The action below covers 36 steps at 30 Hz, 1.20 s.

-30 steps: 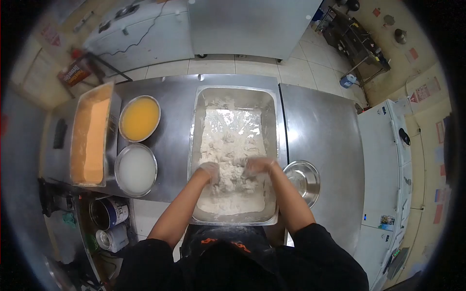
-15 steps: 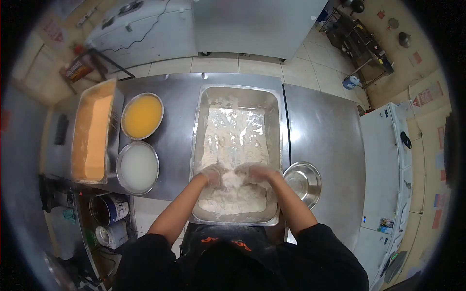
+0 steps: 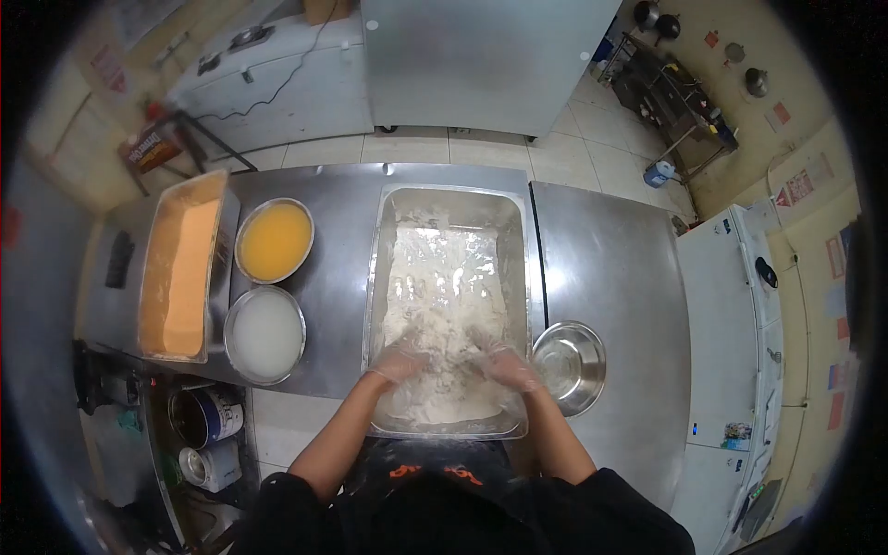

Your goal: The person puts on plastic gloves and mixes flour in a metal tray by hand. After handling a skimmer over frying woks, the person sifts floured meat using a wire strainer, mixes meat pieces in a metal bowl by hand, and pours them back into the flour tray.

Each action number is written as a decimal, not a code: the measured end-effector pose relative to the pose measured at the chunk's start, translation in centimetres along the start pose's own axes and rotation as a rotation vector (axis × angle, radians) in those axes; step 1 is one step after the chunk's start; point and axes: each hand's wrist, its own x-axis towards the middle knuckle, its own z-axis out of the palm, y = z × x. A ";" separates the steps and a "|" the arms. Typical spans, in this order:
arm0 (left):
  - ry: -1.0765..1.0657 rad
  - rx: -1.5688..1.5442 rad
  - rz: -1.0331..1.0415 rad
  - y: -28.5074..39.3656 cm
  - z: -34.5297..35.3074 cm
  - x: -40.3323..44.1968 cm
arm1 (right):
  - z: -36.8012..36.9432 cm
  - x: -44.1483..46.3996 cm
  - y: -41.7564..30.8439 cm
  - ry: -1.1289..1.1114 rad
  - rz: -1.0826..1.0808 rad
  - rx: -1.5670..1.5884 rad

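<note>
A deep metal tray stands in front of me with a layer of white flour over its bottom. In the near half of it, my left hand, in a clear plastic glove, lies in the flour near the left wall. My right hand, gloved the same way, is on the opposite side near the right wall. Both hands have their fingers stretched inward, apart from each other; the fingertips are dusted and partly lost in the flour. Loose, crumbly flour is heaped between them.
Left of the tray are a bowl of yellow-orange liquid, a bowl of cloudy whitish liquid and a long metal pan of orange powder. An empty steel bowl stands close to the tray's right side, on the steel table.
My hands have moved apart and slightly toward me, from close together over a clump of flour to opposite sides of the tray. The whole view has shifted slightly downward.
</note>
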 end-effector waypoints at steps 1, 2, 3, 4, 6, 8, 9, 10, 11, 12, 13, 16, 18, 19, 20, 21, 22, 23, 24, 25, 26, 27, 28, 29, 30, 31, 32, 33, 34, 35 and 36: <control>0.094 0.299 0.164 2.1 0.9 -0.9 | -1.6 -0.1 -0.7 -0.074 -0.072 -0.282; 0.191 0.597 0.330 3.6 1.6 -1.1 | -2.8 -0.6 -3.0 -0.066 -0.077 -0.284; 0.192 0.601 0.335 4.3 2.4 -0.8 | -4.0 -1.6 -5.9 0.036 -0.091 -0.166; 0.330 0.580 0.472 4.9 3.4 -0.4 | -4.6 -2.1 -7.5 0.136 -0.107 -0.049; 0.474 0.553 0.612 4.9 5.1 0.8 | -1.4 -0.4 -2.1 0.063 -0.157 -0.136; 0.699 0.505 0.741 3.3 5.3 4.2 | 0.5 -0.9 -0.9 -0.006 -0.211 -0.223; 0.710 0.502 0.749 3.1 5.7 5.0 | 0.9 -1.8 -2.5 -0.025 -0.193 -0.211; 0.750 0.448 0.775 3.3 6.2 5.6 | 1.3 -2.3 -3.6 -0.046 -0.176 -0.202; 0.787 0.391 0.794 3.1 6.5 5.9 | 2.6 -2.0 -2.7 0.049 -0.280 -0.092; 0.794 0.387 0.792 3.0 7.0 5.8 | 2.9 -2.1 -3.0 0.042 -0.283 -0.095; 0.782 0.434 0.747 3.1 7.4 5.7 | 3.3 -2.1 -3.3 0.056 -0.239 -0.197; 0.772 0.506 0.741 2.6 7.3 6.9 | 4.1 -3.3 -5.2 0.100 -0.255 -0.283; 0.780 0.534 0.773 2.3 7.0 6.8 | 4.5 -4.0 -5.2 0.125 -0.317 -0.265; 0.683 0.418 0.809 2.3 7.0 6.1 | 4.7 -4.1 -4.4 0.076 -0.302 -0.326; 0.585 0.299 0.848 2.6 7.1 5.7 | 4.3 -4.1 -3.6 0.031 -0.290 -0.394; 0.588 0.299 0.853 2.5 7.1 5.7 | 3.1 -4.6 -3.8 0.033 -0.295 -0.396; 0.613 0.181 0.968 2.2 6.8 6.0 | 1.0 -5.3 -5.2 -0.016 -0.394 -0.354; 0.639 0.058 1.078 2.1 6.5 6.1 | -1.1 -6.0 -7.1 -0.072 -0.492 -0.311; 0.651 0.056 1.081 3.1 6.9 4.6 | -4.1 -7.5 -10.7 -0.017 -0.387 -0.256; 0.670 0.033 1.070 5.1 7.8 1.5 | -6.8 -9.1 -14.2 0.036 -0.284 -0.201; 0.690 0.013 1.059 6.9 8.7 -1.6 | -8.5 -10.1 -16.1 0.027 -0.298 -0.202; 0.774 0.134 1.108 7.9 9.1 -3.8 | -10.0 -10.8 -17.5 0.193 -0.315 -0.141; 0.795 0.141 1.116 7.8 9.1 -5.1 | -10.9 -10.9 -18.0 0.359 -0.334 -0.075; 0.754 0.155 1.146 6.8 9.2 -6.3 | -10.8 -10.3 -17.3 0.349 -0.358 -0.068; 0.717 0.171 1.175 6.2 9.1 -7.1 | -10.1 -9.3 -15.7 0.394 -0.338 0.023; 0.750 0.181 1.183 5.8 8.7 -6.6 | -9.3 -8.4 -14.2 0.440 -0.322 0.116; 0.771 0.514 0.971 4.7 8.2 -5.3 | -7.5 -6.5 -11.9 0.447 -0.307 0.159; 0.765 0.820 0.708 2.6 7.7 -4.9 | -5.1 -4.4 -8.8 0.412 -0.316 0.066; 0.792 0.813 0.680 0.2 7.1 -5.0 | -2.8 -2.3 -5.4 0.359 -0.340 -0.056; 0.694 0.776 0.619 -1.2 6.4 -4.5 | -1.0 -1.2 -3.0 0.306 -0.408 -0.158; 0.593 0.737 0.558 -2.1 5.9 -4.5 | 0.1 -1.3 -1.7 0.283 -0.498 -0.198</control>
